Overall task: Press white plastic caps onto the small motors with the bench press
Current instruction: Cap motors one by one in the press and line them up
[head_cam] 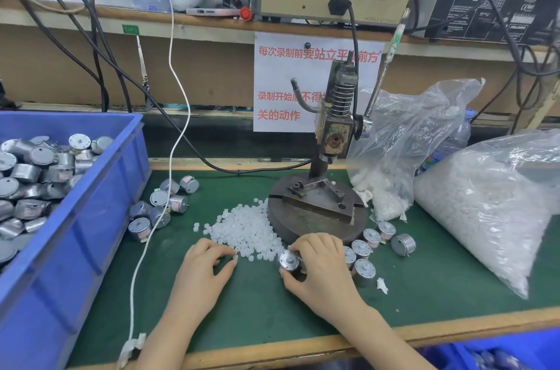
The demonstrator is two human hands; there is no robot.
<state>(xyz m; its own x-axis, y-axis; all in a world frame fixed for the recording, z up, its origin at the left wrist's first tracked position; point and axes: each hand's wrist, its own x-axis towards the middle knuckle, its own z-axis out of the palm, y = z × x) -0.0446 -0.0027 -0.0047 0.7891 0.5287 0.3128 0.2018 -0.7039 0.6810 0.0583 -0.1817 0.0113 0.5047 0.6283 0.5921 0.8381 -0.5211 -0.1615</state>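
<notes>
Right hand (322, 263) grips a motor (289, 260) near the tabletop's front edge; left hand (209, 263) pinches a cap (235, 257) at the cap pile (247, 230).

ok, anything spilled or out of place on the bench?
Mostly clutter: white caps lie in a loose pile on the mat against the press base, with strays around it. A torn white scrap lies near the right-side motors. Nothing looks damaged.

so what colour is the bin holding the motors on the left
Blue; the plastic bin shows best in the head view, its only view.
</notes>
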